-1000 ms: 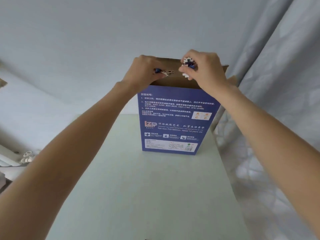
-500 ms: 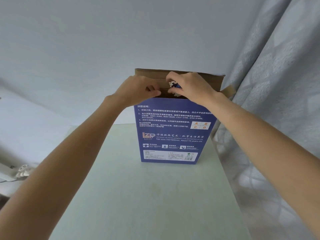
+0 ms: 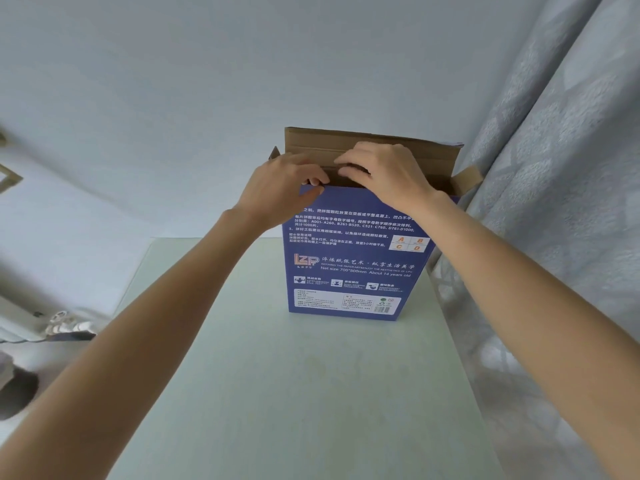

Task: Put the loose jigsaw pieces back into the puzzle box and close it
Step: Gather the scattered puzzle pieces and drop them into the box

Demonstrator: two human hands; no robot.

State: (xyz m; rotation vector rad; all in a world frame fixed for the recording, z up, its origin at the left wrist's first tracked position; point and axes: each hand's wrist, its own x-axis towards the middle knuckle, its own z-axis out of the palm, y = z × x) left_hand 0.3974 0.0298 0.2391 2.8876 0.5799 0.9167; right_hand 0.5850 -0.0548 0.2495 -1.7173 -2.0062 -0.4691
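We see the box (image 3: 349, 258) upright at frame centre on the table (image 3: 277, 393), its flap up. Our left hand (image 3: 280, 192) now pinches the front rim. Our right hand (image 3: 384, 174) has dipped inside, fingers curled; the pieces seen earlier are hidden.

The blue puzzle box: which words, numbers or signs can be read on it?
All on the front of the blue cardboard puzzle box:
"LZP"
"Net size:700*500mm About 14 years old"
"A001-A260, B261-B520, C521-C760, D761-D1000"
"A B C D", in a small square
Chinese lines, the small English slogan, white label and barcode: too small to read reliably.
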